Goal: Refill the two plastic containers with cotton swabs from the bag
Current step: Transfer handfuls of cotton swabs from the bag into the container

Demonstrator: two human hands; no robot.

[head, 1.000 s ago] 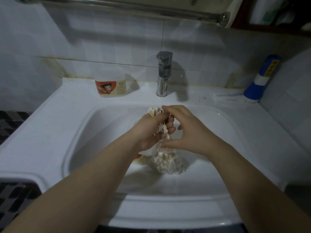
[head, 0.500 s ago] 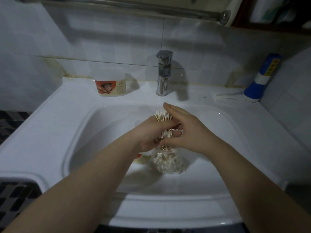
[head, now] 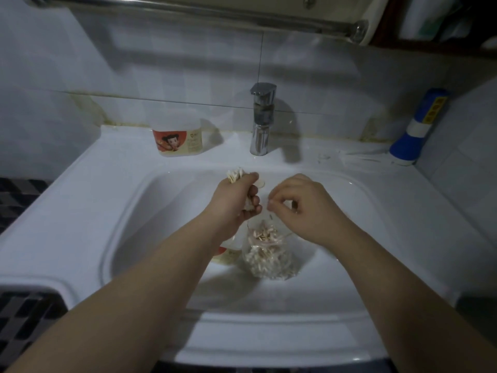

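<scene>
1. Our left hand [head: 236, 203] is over the middle of the sink [head: 150, 219]. Its fingers are wrapped tight round a bundle of cotton swabs [head: 234, 175], whose tips poke out above the fist.
2. Our right hand [head: 306, 208] sits just beside it, not touching. Thumb and forefinger tips are pressed together and the other fingers are curled. Whether they hold the bag's clear rim, we cannot tell.
3. The bag [head: 269, 257] stands in the basin right below both hands, its mouth open and stuffed with more swabs.
4. One plastic container [head: 227, 255] peeks out just left of the bag, mostly hidden under our left forearm. Only a strip of its red label shows.
5. The other container [head: 177, 135] stands upright on the counter [head: 80, 197] at the upper left of centre. It is left of the chrome faucet [head: 262, 119] and well apart from our hands.
6. At the far right a blue-and-white flashlight [head: 419, 125] leans against the tiled wall.
7. A metal rail [head: 215, 14] runs across the top of the frame.
</scene>
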